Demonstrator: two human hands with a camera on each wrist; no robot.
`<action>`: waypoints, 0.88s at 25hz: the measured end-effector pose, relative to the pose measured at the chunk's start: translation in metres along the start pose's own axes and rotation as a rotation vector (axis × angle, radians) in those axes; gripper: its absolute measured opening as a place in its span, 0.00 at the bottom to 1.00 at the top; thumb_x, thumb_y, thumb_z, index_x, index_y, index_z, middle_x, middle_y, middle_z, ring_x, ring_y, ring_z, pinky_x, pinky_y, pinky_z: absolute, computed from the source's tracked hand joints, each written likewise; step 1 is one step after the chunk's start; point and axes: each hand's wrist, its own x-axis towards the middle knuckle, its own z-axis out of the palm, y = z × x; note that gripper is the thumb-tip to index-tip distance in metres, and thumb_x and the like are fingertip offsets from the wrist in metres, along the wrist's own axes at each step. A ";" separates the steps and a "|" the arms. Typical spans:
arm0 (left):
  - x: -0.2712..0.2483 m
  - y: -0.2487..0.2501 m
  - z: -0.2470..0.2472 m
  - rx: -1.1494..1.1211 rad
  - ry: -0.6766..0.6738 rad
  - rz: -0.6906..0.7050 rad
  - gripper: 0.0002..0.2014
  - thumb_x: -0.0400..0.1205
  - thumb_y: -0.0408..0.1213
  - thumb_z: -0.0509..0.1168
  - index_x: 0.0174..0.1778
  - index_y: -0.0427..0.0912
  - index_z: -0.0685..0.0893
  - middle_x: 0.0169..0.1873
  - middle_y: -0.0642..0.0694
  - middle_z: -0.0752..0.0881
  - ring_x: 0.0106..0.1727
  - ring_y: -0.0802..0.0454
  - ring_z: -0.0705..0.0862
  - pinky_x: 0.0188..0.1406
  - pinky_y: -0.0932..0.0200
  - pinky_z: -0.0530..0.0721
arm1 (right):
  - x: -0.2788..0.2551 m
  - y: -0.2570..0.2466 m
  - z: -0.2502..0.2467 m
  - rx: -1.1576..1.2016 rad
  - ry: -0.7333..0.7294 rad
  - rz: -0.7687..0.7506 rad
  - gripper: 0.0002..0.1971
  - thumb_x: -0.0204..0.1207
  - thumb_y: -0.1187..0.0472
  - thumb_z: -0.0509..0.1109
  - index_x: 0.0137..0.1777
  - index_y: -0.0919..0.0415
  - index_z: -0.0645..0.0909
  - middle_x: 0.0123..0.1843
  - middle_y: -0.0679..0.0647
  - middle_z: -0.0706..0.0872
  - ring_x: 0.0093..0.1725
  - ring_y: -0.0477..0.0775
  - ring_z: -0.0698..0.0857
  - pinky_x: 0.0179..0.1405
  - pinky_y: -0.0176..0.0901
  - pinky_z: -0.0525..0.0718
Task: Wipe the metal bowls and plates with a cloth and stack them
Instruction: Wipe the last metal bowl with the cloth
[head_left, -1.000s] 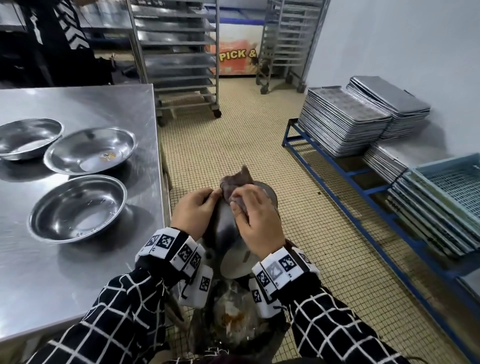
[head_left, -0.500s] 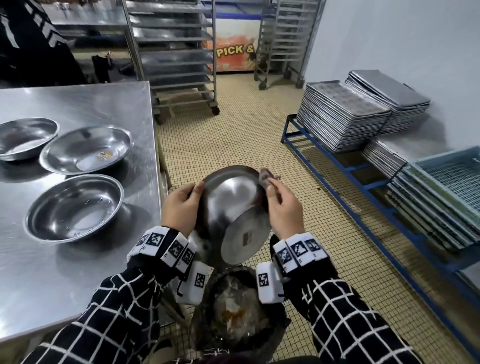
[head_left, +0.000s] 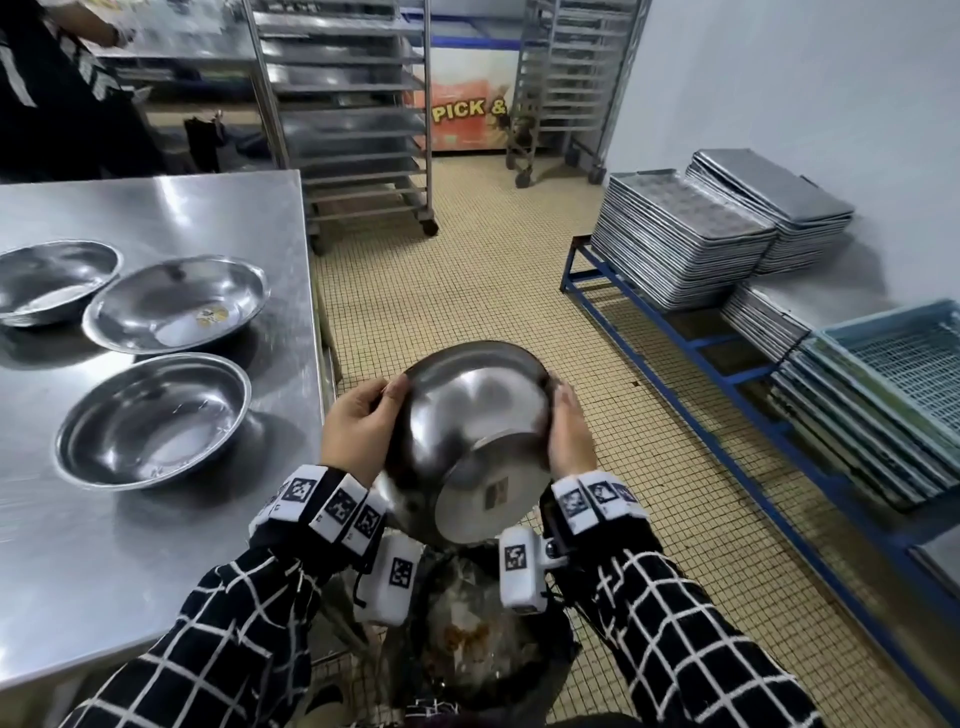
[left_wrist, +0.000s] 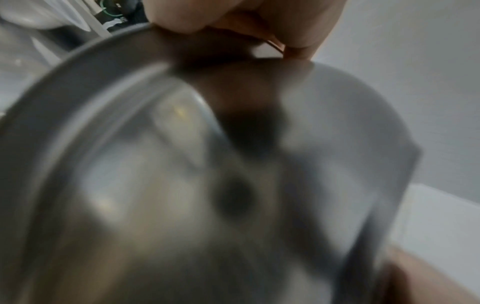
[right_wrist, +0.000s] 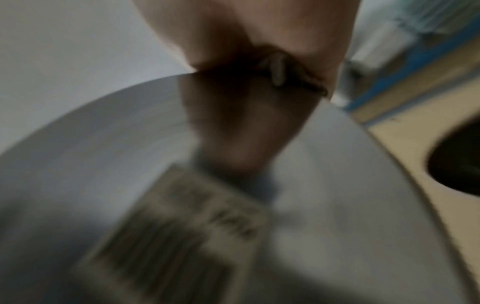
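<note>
hands clamp a metal bowl (head_left: 470, 415) between them, bottom toward the head camera, tilted over a dark bin (head_left: 488, 654) at 6 o'clock. left hand (head_left: 358, 431) pinches the rim at the bowl's 9 o'clock; right hand (head_left: 569, 436) grips the rim at 3 o'clock, and the right wrist view shows a dark scrap of cloth (right_wrist: 288, 76) trapped between fingers and rim. a label sits on the flat base (head_left: 496, 493).

the bowl looks thin, stiff steel: probably light, rigid and hard to damage, but smooth and likely slippery, more so if damp. the rolled rim is the sensible place to hold, at opposite sides as now, thumb outside and fingers hooked inside; the curved wall gives little purchase.

three more bowls rest open side up on the steel worktop (head_left: 156, 545) at 9 to 10 o'clock: nearest bowl (head_left: 153, 421), middle bowl (head_left: 176, 306), far bowl (head_left: 52, 280). none is stacked yet.
</note>
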 end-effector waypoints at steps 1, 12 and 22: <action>0.001 -0.003 -0.003 -0.042 -0.002 -0.011 0.12 0.84 0.44 0.63 0.37 0.46 0.86 0.30 0.48 0.84 0.29 0.64 0.79 0.32 0.69 0.76 | 0.009 0.019 -0.006 0.188 -0.041 0.170 0.26 0.82 0.38 0.52 0.69 0.53 0.77 0.65 0.56 0.82 0.63 0.58 0.81 0.67 0.59 0.78; 0.002 -0.026 -0.032 0.218 -0.167 0.030 0.11 0.80 0.45 0.67 0.57 0.50 0.78 0.47 0.56 0.83 0.49 0.61 0.82 0.44 0.71 0.81 | 0.002 -0.006 -0.034 -0.315 -0.072 -0.238 0.08 0.85 0.54 0.59 0.50 0.58 0.72 0.41 0.48 0.79 0.39 0.44 0.78 0.33 0.30 0.71; -0.004 0.003 -0.019 0.274 -0.091 0.061 0.12 0.83 0.46 0.64 0.45 0.43 0.88 0.40 0.46 0.89 0.46 0.48 0.85 0.51 0.54 0.82 | -0.007 -0.047 0.014 -0.513 -0.127 -0.812 0.14 0.84 0.60 0.57 0.67 0.61 0.72 0.60 0.54 0.81 0.60 0.48 0.76 0.65 0.38 0.73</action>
